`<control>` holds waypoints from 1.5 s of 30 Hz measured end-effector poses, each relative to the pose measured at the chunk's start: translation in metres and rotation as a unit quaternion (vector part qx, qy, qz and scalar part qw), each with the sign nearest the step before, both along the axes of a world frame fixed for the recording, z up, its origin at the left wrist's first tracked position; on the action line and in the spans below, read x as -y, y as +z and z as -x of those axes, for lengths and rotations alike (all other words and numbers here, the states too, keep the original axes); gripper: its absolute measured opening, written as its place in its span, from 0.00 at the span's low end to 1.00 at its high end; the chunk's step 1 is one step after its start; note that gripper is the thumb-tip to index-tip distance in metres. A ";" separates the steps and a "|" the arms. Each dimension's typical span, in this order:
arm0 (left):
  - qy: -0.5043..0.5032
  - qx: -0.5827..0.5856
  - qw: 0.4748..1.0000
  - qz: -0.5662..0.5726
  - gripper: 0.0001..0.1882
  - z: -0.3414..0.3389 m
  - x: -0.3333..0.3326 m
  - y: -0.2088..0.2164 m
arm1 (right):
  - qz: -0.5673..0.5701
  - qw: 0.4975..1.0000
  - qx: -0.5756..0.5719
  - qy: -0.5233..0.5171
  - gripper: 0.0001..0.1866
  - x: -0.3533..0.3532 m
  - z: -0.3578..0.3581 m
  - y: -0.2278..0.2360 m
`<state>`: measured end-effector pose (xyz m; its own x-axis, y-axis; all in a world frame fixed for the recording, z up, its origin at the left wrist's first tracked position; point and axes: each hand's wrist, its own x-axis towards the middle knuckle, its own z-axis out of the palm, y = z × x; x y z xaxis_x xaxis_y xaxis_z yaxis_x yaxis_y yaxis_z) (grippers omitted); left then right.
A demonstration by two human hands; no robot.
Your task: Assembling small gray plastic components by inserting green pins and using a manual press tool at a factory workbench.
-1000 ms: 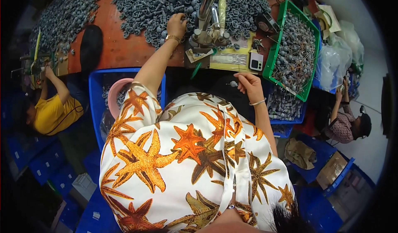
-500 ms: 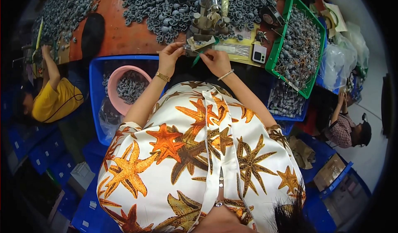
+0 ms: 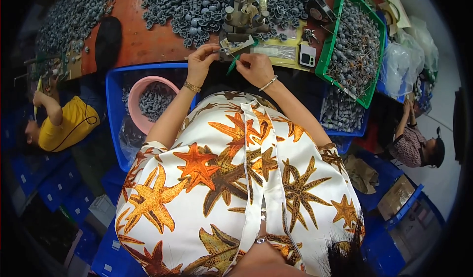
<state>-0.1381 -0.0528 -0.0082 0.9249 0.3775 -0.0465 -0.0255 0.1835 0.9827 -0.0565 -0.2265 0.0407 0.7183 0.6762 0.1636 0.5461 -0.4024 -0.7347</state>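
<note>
Since 1 s ago: left hand (image 3: pixel 199 65) off grey pile (image 3: pixel 180 11) left of press (image 3: pixel 244 20); both hands now together at front of press. Left fingertips pinched, seemingly on small grey part (image 3: pixel 220 51) near press front. Right hand (image 3: pixel 256 71) curled beside green strip (image 3: pixel 233 64); cannot tell if gripping. Likely means picking done, handling under way.

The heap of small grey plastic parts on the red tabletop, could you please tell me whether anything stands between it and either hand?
Nothing visible blocks the left hand; the heap of grey plastic parts lies beyond it on the red tabletop. Ahead of the right hand, an upright metal fixture stands before the heap.
</note>
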 end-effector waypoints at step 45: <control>-0.006 -0.057 0.870 -0.490 0.10 -0.046 0.007 -0.043 | -0.062 0.894 -0.408 -0.176 0.07 -0.031 -0.031 -0.133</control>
<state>-0.0924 -0.0602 -0.0515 0.9393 0.2785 0.2006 0.0790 -0.7443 0.6632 -0.0254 -0.1959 -0.0923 0.7974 0.3975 -0.4540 -0.3363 -0.3320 -0.8813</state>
